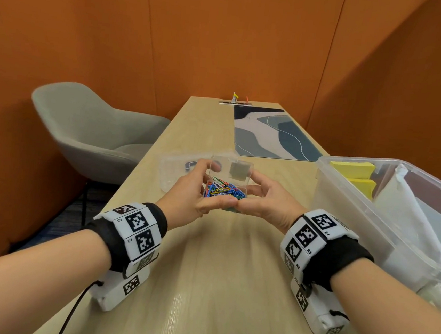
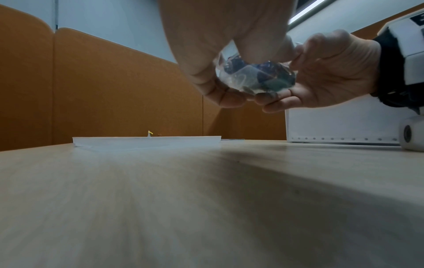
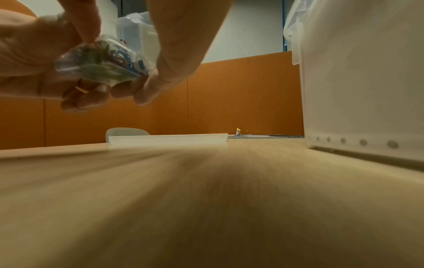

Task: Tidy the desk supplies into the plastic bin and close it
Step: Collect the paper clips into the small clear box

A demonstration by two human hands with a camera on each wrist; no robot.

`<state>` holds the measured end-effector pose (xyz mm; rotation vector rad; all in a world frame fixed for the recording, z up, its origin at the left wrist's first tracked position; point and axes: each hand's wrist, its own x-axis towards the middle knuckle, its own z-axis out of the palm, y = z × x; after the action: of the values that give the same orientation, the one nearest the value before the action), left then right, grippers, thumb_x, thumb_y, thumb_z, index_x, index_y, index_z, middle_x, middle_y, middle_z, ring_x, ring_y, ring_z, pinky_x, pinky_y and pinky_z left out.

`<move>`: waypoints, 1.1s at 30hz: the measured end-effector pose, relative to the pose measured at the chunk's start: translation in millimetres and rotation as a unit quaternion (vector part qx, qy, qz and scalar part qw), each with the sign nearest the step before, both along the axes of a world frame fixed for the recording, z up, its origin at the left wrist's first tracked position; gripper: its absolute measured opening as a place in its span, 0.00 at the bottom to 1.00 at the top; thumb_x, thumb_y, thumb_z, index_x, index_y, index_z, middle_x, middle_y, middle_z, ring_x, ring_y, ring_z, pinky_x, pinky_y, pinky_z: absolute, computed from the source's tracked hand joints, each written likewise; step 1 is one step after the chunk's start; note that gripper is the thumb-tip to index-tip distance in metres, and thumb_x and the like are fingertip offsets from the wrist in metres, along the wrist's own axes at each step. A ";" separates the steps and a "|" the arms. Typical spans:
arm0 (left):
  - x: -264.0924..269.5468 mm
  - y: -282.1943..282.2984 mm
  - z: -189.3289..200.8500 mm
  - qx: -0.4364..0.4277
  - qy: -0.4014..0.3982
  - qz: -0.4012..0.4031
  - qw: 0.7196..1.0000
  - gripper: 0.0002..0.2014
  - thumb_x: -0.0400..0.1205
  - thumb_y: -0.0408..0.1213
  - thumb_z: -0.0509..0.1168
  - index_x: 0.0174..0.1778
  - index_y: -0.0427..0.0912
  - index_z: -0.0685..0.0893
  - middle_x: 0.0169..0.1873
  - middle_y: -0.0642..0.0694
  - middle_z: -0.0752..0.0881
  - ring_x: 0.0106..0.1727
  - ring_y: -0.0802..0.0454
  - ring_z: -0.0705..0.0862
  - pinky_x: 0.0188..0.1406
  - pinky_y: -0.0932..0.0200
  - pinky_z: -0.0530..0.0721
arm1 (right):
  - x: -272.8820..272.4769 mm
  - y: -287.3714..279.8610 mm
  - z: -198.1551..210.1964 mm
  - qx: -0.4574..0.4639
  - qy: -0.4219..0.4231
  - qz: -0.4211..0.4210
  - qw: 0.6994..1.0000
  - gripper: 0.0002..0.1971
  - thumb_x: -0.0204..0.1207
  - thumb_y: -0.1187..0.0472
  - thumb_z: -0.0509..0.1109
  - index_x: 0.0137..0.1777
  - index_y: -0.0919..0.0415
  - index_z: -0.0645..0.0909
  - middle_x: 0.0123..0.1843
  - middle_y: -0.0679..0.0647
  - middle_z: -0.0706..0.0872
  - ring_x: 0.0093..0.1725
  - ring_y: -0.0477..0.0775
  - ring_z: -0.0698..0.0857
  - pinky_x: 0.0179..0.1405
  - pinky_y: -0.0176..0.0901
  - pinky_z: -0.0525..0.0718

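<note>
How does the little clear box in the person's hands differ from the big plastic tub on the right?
The paper clip box is small and held above the table by both hands; the plastic bin is far larger and stands on the table. The box holds coloured paper clips; the bin holds yellow sticky notes and white items. Both are see-through plastic and open.

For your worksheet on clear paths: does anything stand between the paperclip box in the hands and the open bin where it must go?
Nothing visible does. Both hands hold the paperclip box above the desk; the bin stands open to the right, its lid lying flat beyond the hands. Only bare desk lies between.
</note>
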<state>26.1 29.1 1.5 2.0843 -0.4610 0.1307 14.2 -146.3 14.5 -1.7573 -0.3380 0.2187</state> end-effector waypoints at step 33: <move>-4.5 2.4 1.1 0.124 -0.113 -0.001 0.986 0.17 0.73 0.48 0.72 0.55 0.50 0.78 0.46 0.52 0.86 0.44 0.52 0.85 0.44 0.56 0.86 | 6.6 -4.0 -5.4 -0.001 -0.091 -0.027 0.995 0.15 0.69 0.70 0.74 0.54 0.56 0.82 0.46 0.49 0.87 0.44 0.41 0.87 0.43 0.25 0.84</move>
<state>21.6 31.5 2.6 2.3249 -0.6444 0.3248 20.8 -150.3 9.1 -1.7899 -0.4223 0.0194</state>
